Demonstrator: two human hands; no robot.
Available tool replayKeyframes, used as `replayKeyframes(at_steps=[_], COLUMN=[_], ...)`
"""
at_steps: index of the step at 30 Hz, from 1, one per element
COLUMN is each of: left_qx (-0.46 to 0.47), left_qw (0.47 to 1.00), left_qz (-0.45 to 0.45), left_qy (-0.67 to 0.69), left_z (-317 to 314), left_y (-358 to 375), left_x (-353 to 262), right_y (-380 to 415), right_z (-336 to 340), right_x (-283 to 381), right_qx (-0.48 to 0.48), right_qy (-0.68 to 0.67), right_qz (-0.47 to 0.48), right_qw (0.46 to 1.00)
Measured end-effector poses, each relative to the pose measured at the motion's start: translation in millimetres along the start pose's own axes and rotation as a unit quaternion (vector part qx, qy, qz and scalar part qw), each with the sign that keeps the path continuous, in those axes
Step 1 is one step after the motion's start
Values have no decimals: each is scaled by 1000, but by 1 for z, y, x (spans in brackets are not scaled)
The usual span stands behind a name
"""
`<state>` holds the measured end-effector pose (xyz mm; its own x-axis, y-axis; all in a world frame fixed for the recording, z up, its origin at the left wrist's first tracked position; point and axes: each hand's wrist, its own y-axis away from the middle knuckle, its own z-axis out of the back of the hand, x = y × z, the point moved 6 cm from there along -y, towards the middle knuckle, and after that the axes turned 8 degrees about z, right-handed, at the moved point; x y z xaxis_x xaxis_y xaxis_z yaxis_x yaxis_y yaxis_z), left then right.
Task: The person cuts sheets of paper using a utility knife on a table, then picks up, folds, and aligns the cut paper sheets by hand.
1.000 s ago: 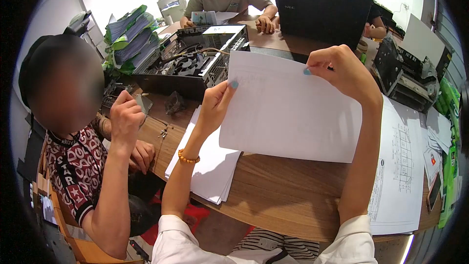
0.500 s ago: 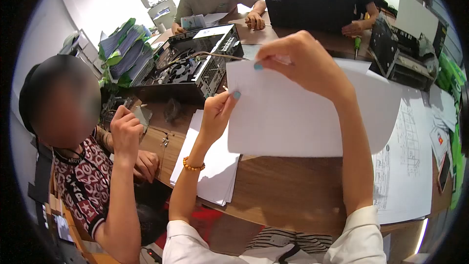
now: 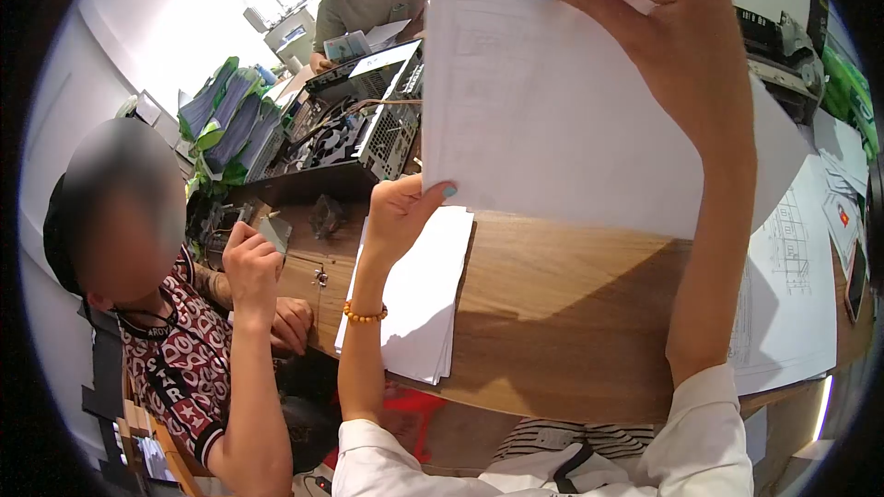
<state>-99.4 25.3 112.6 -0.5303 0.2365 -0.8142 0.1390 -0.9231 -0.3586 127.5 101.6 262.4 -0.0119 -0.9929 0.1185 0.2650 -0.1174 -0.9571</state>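
Observation:
A large white sheet of paper (image 3: 552,120) is raised above the table, with faint drawing lines showing through near its left side. My right hand (image 3: 663,28) pinches its top edge between thumb and fingers. At the lower left corner, my left hand (image 3: 402,212) grips the sheet, its thumb lying on the near face. Under my left forearm, which wears a bracelet of orange beads (image 3: 366,317), lies a stack of white paper (image 3: 419,313). The sheet hides part of the table behind it.
An opened computer case (image 3: 368,143) stands at the back left beside bundled papers (image 3: 221,115). A person in a patterned shirt (image 3: 189,350) sits at my left; another person (image 3: 368,9) sits opposite. Printed drawings (image 3: 783,285) and a phone (image 3: 856,285) lie at the right. Small screws (image 3: 320,276) lie on the table (image 3: 552,313).
Both hands still hold the sheet. My right hand has moved up and to the right, raising the sheet more upright, so it now covers more of the far side.

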Motion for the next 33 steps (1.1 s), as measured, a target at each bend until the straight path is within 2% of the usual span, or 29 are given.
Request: replayKeyframes(at_steps=[1,3,6,7,9,11,12,13,14,16,17,18,20,21,22,24,26,29,31,32,33], left_qx=[2,-50,-102,-110,-110,-112,-131,-148,-154,-59,-95,-98,-146,-136,-136,-73,-82,-75,-55,-55,-16], left_qw=[1000,984,962,951,961,966,947,920,917,892,891,890,920,946,945,947,942,941,954,953,934], left_qz=[1,-64,-110,-144,-131,-135,-121,-109,-114,-88,-32,-37,-48,-60,-60,-78,-43,-59,-99,-100,-146], left_qy=[-1,161,229,251,218,191,269,346,351,439,442,445,360,287,290,302,324,324,278,281,327], left_z=[-1,7,31,39,65,78,82,84,82,64,53,44,37,39,40,34,30,22,26,30,34], left_y=[-1,-4,-4,-7,-11,-14,-16,-18,-21,-29,-26,-23,-14,-12,-11,-11,-7,8,10,7,4], left_x=[1,2,0,-6,-26,-63,-81,-88,-89,-93,-94,-99,-105,-102,-96,-95,-92,-119,-119,-116,-120], right_y=[-2,-3,-5,-4,-19,-45,-54,-61,-65,-74,-74,-73,-68,-66,-63,-59,-53,-46,-44,-43,-42], right_z=[5,20,36,39,43,44,42,39,35,31,32,34,36,39,42,47,58,65,70,74,77], right_x=[9,30,40,32,30,16,10,10,7,9,6,3,0,-1,-2,-2,-28,-40,-41,-41,-42], right_qx=[-15,-75,-117,-119,-119,-97,-83,-77,-98,-114,-118,-122,-123,-127,-124,-113,-88,-67,-68,-64,-61], right_qy=[-14,-21,-40,30,97,-4,-53,-52,-77,-103,-74,-44,-62,-80,-77,-62,-62,-90,-118,-120,-123], right_qz=[20,81,130,85,55,-57,-115,-110,-114,-109,-150,-191,-180,-173,-173,-194,-205,-210,-205,-213,-222], right_qw=[1000,994,984,989,987,994,988,990,986,982,979,973,974,974,974,973,973,971,969,967,965])
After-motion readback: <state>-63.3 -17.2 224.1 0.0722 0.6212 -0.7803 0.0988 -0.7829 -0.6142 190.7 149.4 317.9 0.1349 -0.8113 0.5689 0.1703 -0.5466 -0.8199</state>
